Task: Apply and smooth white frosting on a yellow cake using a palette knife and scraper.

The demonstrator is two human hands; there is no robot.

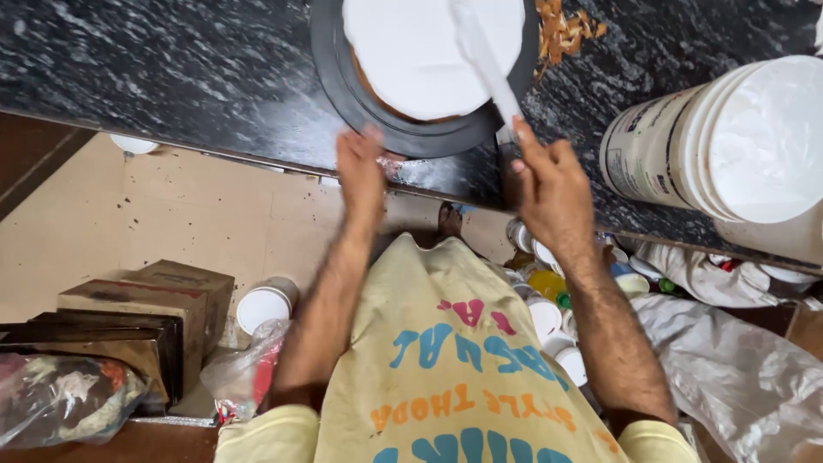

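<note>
A round cake (429,51) covered in white cream sits on a dark turntable (360,103) at the counter's near edge. My right hand (549,184) grips the handle of a long cream-coated spatula (484,60), whose blade lies across the cake's right side. My left hand (360,171) reaches up with fingers extended to the near rim of the turntable; it is blurred and holds nothing I can see.
A large white bucket of cream (737,141) lies tilted on the black marble counter (171,69) at right. Brown crumbs (561,30) lie beside the turntable. Below are cardboard boxes (146,317), a white tub (261,307), plastic bags (737,377) and several small containers (549,291).
</note>
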